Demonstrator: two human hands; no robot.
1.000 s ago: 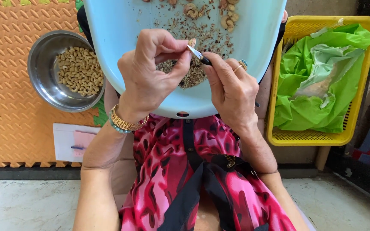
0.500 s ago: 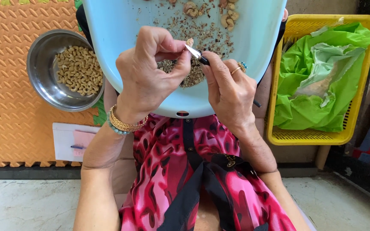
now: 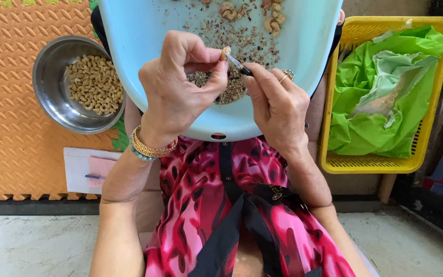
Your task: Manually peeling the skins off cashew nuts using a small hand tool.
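The left hand pinched a cashew over the pale blue tray; the right hand gripped a small knife against it. The steel bowl held many peeled nuts; few waited at the tray's far edge.

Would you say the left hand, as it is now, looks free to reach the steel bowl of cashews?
Probably not freely: the left hand pinches a cashew against the knife. Nothing blocks the way to the steel bowl beside it.

Steel bowl hemming the left, yellow basket the right; basin rim between
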